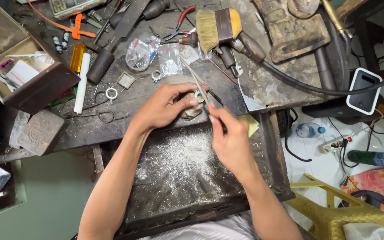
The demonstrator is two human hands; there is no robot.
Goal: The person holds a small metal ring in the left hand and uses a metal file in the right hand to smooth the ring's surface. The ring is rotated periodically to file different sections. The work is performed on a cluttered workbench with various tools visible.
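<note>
Far out to the left of the left hand [167, 106], an open wooden box [32, 84] sits on the dark workbench [125, 102]; inside it lie a few small white and pink packets, too jumbled to count. Just below it rests a flat grey metal block [41, 132]. Between the box and the hand stands a white tube [82, 82] lying lengthwise, with an amber bar [77, 58] beside its top end. Nearer the hand I count two small rings loose on the bench, one [111, 93] well to the left and one [156, 75] just above the knuckles, with a small square frame [126, 80] between them. Two clear plastic bags [156, 55] lie farther up, each with small bits of metal in it.

The left hand is closed, thumb and fingers pinching a small silvery ring [197, 94] against a worn wooden peg [191, 110] that juts off the bench edge. The right hand [232, 140], just beside and below it, is closed around a slim file [199, 83]. The file's long axis runs on a diagonal, its tip pointing up and to the left, away from the person, and it crosses the ring right at the left fingertips.

Under both hands a dark catch tray [267, 155] is pulled out, holding a heap of pale metal filings [183, 160].

Above the right hand lies one yellow-bristled brush [216, 27], and next to it a pair of red-handled pliers [179, 24]. To the right, on the floor, are two plastic bottles [308, 130] and a yellow stool [334, 213].
</note>
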